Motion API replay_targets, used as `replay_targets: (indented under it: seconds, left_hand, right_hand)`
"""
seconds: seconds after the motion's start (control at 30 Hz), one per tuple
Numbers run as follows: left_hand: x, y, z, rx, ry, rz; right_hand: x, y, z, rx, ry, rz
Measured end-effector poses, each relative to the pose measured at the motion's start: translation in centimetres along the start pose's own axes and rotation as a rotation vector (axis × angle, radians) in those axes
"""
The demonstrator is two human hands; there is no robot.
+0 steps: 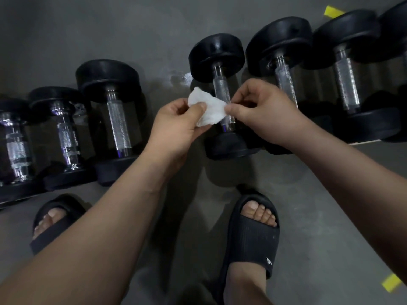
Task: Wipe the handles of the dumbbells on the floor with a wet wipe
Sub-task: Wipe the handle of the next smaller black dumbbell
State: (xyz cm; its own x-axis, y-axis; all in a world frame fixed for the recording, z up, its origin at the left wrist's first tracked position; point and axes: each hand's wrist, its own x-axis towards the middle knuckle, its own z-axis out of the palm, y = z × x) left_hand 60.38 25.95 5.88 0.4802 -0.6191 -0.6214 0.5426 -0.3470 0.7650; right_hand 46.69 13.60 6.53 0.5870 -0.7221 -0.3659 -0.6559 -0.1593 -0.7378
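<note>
One wet wipe (209,111), held over ctr dumbbell handle (221,84): left hand (176,126) pinches its left end, right hand (259,108) pinches right corner.

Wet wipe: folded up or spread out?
Partly spread and crumpled. The wet wipe is stretched between the left hand and the right hand, each pinching one end. Its surface is wrinkled, not flat.

White wet wipe (208,111), crumpled, pinched at one edge by left hand (176,126) and at the other by right hand (262,111), spread between them. Overlaps the handle of the middle dumbbell (221,85) in view; contact unclear. Other dumbbells (119,119) in a row on the floor (110,29), lying flat: black round heads, knurled chrome handles.
</note>
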Motion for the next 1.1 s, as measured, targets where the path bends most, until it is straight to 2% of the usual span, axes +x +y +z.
replay_targets:
  seconds: [0.07,0.17,0.23,0.33,0.4,0.57,0.83,0.97,1.1]
  left_hand:
    - [0.7,-0.7,-0.6,0.127,0.124,0.034]
    - [2.0,-1.4,-1.3,0.434,0.264,0.136]
    - [2.6,-1.5,-0.8,0.592,0.249,0.161]
    - [2.9,-1.3,1.1,0.708,0.109,0.147]
    - [2.7,-1.4,1.9,0.688,0.022,0.115]
    - [2.7,-2.7,1.6,0.541,-0.038,0.078]
    - [3.6,-3.5,2.7,0.472,-0.037,0.025]
    - [3.9,-3.4,2.8,0.429,-0.062,-0.047]
    - [5.3,-2.9,3.5,0.287,0.033,-0.037]
  right_hand:
    - [-0.5,0.2,-0.2,-0.164,0.017,-0.040]
    - [-1.5,0.6,-0.8,-0.255,-0.014,-0.100]
    - [-2.0,0.8,-1.1,-0.314,-0.046,-0.183]
    - [-2.6,0.9,-1.5,-0.371,-0.067,-0.230]
    - [-2.8,1.1,-1.6,-0.377,-0.069,-0.227]
    - [-3.8,1.9,-2.2,-0.441,-0.132,-0.274]
    - [-3.9,2.4,-3.8,-0.670,-0.169,-0.396]
    - [-3.4,3.2,-3.8,-0.583,-0.183,-0.409]
    - [-3.2,3.4,-3.8,-0.558,-0.196,-0.409]
